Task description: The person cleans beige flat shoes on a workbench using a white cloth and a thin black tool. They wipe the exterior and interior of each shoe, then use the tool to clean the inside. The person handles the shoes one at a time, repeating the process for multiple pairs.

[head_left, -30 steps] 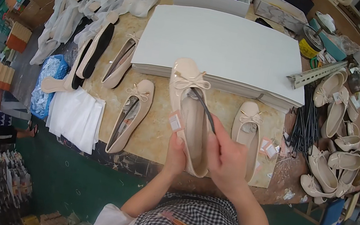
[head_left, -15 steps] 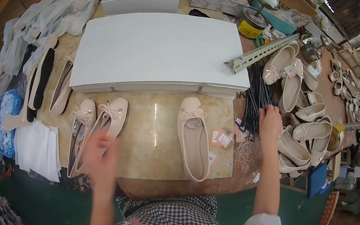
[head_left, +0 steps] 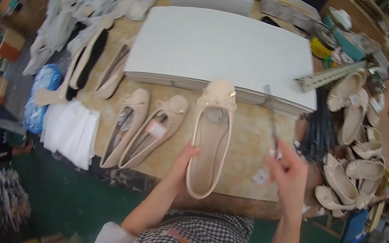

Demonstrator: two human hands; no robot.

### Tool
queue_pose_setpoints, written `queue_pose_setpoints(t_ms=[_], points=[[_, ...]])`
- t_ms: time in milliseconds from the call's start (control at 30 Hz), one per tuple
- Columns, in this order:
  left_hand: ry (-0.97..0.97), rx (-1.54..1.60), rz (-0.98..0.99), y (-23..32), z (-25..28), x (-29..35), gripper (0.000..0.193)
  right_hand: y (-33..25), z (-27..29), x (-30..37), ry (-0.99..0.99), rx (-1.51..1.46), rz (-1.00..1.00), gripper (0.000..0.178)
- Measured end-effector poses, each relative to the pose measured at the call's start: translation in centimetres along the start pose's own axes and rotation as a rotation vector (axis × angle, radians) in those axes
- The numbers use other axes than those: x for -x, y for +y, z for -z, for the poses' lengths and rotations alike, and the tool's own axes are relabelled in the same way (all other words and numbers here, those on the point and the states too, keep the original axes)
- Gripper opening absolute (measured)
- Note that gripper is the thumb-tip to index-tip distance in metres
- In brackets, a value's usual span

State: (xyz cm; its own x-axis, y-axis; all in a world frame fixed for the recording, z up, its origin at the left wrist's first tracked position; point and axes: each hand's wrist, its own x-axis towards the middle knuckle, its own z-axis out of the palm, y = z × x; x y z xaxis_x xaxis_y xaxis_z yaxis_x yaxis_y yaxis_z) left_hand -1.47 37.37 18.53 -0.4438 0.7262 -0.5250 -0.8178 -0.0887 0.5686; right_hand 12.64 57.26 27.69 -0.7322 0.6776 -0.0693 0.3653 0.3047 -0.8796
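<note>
Work looked about midway when I checked through the head view. Near the front edge of the desk, left of centre, two finished-looking shoes, an inner-left one and an inner-right one, lay side by side, soles down. I judged those further along: a dark line seemed to run inside each, though blur kept me from being sure, and a pale tag sat across the second. The held shoe was less advanced. It was raised over the middle of the front edge, toe toward the far side, with crumpled filling in its toe and the insole otherwise bare; I saw no strip in it. The left hand gripped it by its left side near the heel, while the right hand had its fingers closed around a thin dark strip, apart from the shoe. By my reading, fitting that strip was the part left undone there. Toward the right edge, a bundle of dark strips and a heaped pile of shoes suggested plenty remaining, but I could not tell how many of those were untouched.
</note>
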Motion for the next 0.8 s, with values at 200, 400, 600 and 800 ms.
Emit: queue_pose_setpoints(t_ms=[200,400,600,800], points=[[0.178,-0.306,-0.475,1.9,-1.4,0.4,0.052,-5.0,-4.9,2.2,-0.289,-0.055,0.014,0.033],[0.157,-0.268,-0.573,0.7,-0.9,0.3,0.060,-5.3,-7.0,1.5,-0.130,0.063,0.187,0.032],[0.157,-0.246,-0.625,-1.4,-2.1,0.5,0.068,-4.3,-10.2,1.1,0.117,0.330,0.503,0.033],[0.254,-0.620,-0.549,-0.9,0.5,1.0,0.064,-3.3,-9.6,2.3,-0.291,-0.011,0.126,0.040]])
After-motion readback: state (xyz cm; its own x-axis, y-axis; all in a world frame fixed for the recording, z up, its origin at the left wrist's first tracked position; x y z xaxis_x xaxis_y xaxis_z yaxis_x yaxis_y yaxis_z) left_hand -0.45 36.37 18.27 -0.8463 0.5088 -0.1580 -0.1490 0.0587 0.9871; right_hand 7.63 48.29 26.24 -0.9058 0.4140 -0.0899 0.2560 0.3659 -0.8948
